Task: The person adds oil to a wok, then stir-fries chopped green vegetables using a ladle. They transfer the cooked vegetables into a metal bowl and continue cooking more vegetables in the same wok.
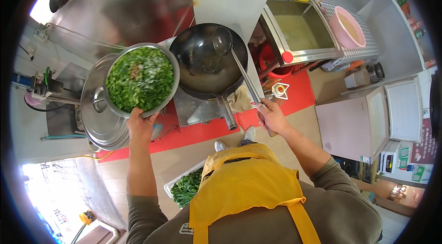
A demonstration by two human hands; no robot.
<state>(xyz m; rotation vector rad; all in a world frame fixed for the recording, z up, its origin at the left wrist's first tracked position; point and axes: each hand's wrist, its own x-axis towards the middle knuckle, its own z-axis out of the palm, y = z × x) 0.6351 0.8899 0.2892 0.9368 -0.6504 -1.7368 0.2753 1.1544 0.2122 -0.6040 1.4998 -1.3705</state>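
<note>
My left hand grips the near rim of a steel bowl. Chopped green leaves fill the bowl, with white granules and a small brown heap of seasoning on top. The bowl is left of a black wok, in front of a large steel lid. In my right hand is the long handle of a ladle, whose dark bowl is over the wok's right side. A little brownish liquid or residue shows in the wok. The wok's handle points towards me.
Right of the stove, a sink holds cloudy water, beside a pink basin. A folded cloth lies by the wok handle. Behind me on the floor, a white crate holds leafy greens. A red bucket stands below the sink.
</note>
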